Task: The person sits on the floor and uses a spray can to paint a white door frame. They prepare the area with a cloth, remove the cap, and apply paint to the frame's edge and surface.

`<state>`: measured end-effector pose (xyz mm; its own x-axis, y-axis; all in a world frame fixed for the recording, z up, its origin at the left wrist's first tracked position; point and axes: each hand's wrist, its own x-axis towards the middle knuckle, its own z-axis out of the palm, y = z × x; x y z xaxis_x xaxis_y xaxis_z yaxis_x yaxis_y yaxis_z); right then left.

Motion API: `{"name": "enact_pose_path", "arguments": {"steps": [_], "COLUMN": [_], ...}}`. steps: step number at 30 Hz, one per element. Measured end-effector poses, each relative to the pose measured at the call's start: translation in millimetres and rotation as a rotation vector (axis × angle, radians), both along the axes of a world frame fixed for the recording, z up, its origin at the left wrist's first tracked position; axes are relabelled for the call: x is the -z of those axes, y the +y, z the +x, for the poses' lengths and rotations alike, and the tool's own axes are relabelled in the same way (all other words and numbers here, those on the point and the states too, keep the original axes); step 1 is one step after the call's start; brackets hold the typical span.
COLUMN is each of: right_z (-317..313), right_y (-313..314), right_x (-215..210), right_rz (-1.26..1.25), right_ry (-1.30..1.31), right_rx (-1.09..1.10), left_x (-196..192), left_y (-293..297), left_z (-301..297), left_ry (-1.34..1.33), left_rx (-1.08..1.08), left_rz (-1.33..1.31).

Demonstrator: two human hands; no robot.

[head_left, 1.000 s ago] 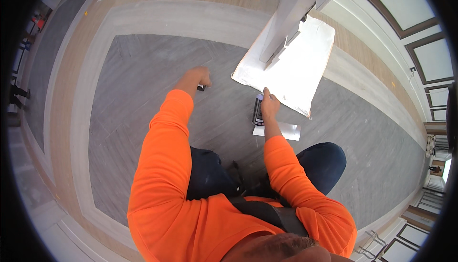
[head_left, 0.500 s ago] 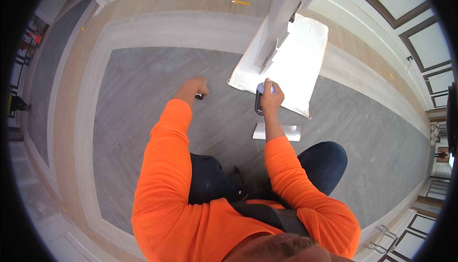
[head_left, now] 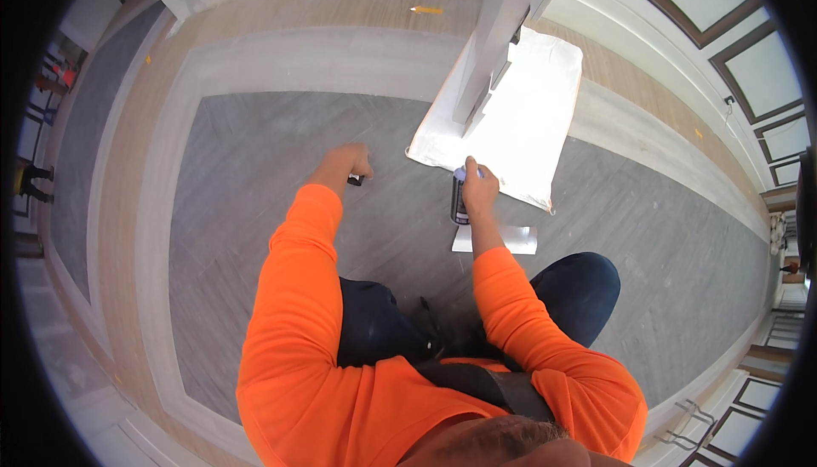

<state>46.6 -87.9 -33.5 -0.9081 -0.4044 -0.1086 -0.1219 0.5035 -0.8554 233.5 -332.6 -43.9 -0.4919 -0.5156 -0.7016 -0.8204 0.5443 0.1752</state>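
Out over the grey floor (head_left: pixel 255 212), my left hand (head_left: pixel 347 161) is closed on a small black object (head_left: pixel 355 180); only part of it shows under my fingers, so its kind is unclear. My right hand (head_left: pixel 482 190) grips a dark, elongated tool with a lavender part at its top (head_left: pixel 459 199), thumb pointing away from me. That tool is just short of a white sheet (head_left: pixel 532 127), its lower end beside a pale, shiny rectangular strip (head_left: pixel 502 240) lying on the floor.
A tall, pale upright panel (head_left: pixel 498 50) rises over the white sheet. Light and tan borders (head_left: pixel 298 50) frame the grey floor. White panelled walls (head_left: pixel 664 50) stand at the right. A yellow marker-like piece (head_left: pixel 427 10) lies at the far side. A person (head_left: pixel 34 179) is at the far left.
My right hand has drawn slightly toward me, bringing the dark tool down to the shiny strip. The left hand stays almost where it was.
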Motion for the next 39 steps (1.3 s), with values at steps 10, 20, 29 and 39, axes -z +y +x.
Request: {"name": "enact_pose_path", "arguments": {"steps": [10,20,29,39], "right_z": [3,0,-10,-28], "right_y": [8,10,113,131], "right_x": [11,-135,-254,-230], "right_rz": [-0.057,-0.398,-0.475,-0.396], "right_ry": [-0.049,-0.014,-0.025,-0.102], "right_rx": [0.108,0.021,-0.445,-0.676], "left_x": [-10,26,25,-40], "left_y": [4,-1,20,78], "left_z": [-6,-29,-36,-51], "left_ry": [-0.022,0.142,0.181,0.034], "left_rx": [0.082,-0.001,0.034,0.123], "left_rz": [-0.029,0.010,0.131,0.171]}}
